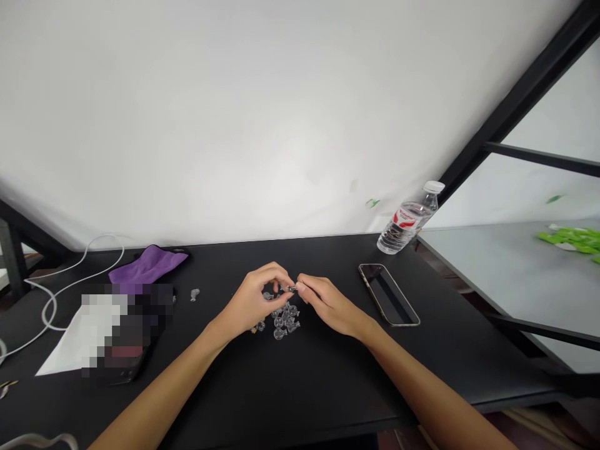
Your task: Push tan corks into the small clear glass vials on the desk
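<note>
My left hand (pixel 255 295) and my right hand (pixel 330 303) meet over the black table, fingertips pinched on one small clear plastic piece (pixel 291 288). Its exact kind is too small to make out, and the fingers hide part of it. Just below them lies a loose pile of similar clear plastic pieces (pixel 280 322), each with a round end and a narrow stem. Part of the pile is covered by my left hand. One more clear piece (pixel 194 294) rests apart, to the left of my left hand.
To the right lie a phone (pixel 390 295) and an upright water bottle (pixel 410 219). On the left are a purple cloth (pixel 147 267), a white sheet (pixel 70 344), a blurred-out dark item and a white cable (pixel 54 300). A white wall (pixel 262 125) rises behind the table (pixel 262 394).
</note>
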Available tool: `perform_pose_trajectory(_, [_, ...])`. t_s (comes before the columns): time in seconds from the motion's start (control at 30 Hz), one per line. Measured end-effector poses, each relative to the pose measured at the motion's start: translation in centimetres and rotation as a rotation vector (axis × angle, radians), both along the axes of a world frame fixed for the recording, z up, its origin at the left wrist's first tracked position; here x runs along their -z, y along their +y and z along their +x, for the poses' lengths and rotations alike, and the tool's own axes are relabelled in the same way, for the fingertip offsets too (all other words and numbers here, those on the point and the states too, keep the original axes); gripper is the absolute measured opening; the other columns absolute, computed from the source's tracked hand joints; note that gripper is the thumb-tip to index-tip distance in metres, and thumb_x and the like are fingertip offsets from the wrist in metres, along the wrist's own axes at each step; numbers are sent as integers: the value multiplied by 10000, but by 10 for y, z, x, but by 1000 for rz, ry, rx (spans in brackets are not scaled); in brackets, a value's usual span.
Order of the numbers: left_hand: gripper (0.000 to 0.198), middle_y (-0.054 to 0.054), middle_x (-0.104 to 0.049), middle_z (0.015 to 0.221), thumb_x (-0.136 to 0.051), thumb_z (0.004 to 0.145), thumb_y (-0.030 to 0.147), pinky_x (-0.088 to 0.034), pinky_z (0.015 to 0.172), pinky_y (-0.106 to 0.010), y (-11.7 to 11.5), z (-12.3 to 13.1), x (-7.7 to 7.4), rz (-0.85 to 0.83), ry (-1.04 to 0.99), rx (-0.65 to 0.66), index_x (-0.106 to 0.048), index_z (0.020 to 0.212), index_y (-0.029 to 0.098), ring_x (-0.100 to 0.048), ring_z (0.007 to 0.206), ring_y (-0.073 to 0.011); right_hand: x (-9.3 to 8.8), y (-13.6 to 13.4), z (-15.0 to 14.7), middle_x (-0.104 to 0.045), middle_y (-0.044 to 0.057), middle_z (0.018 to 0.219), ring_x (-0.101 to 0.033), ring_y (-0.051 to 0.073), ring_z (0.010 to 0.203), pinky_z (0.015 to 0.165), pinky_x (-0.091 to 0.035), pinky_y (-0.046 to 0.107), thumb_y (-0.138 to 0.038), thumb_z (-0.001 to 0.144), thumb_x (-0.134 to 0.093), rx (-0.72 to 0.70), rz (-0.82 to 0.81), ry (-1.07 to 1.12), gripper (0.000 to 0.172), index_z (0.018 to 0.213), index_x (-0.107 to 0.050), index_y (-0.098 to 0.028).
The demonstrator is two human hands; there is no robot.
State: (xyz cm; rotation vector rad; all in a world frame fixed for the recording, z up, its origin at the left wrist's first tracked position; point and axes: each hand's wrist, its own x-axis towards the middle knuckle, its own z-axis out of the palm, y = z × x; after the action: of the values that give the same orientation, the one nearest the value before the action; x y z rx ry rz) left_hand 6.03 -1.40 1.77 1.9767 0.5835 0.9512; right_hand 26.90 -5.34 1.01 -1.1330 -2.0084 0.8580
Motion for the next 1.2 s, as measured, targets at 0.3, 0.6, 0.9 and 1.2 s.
perform_pose_trajectory(0.3, [164, -42, -668, 957, -764, 873, 293, -532, 815, -311, 15, -22, 14, -243, 75, -4, -674, 954, 182, -629, 831, -161, 0, 6, 16, -436, -38, 761, -406, 139, 697, 673, -330, 275, -312, 1075, -395, 24, -23, 33, 296, 796, -413, -215])
perform_pose_trajectory(0.6, [153, -30, -759, 1005, -715, 894, 337, -462, 777, -316, 37, -41, 33, -51, 423, -175, -780, 1002, 249, -650, 923, -204, -11, 15, 70, -505, -16, 802, -440, 142, 693, 666, -371, 280, -255, 968, -549, 28, -37, -258, 175, 806, -580, -197])
perform_pose_trajectory(0.9, [228, -63, -730, 1027, -644, 959, 399, -491, 838, -352, 31, -35, 28, -28, 426, -98, -787, 1029, 235, -634, 928, -221, -3, 10, 71, -506, -13, 794, -482, 139, 693, 654, -377, 269, -186, 875, -634, -55, -44, -377, 112, 764, -618, -196])
perform_pose_trajectory(1.2, [362, -67, -645, 1221, -446, 1044, 186, -467, 997, -384, 40, -19, 26, 251, 507, 51, -716, 1246, 319, -626, 1079, -219, -6, 7, 70, -492, -24, 800, -463, 133, 692, 650, -355, 262, -192, 862, -658, -80, -81, -427, 99, 772, -616, -199])
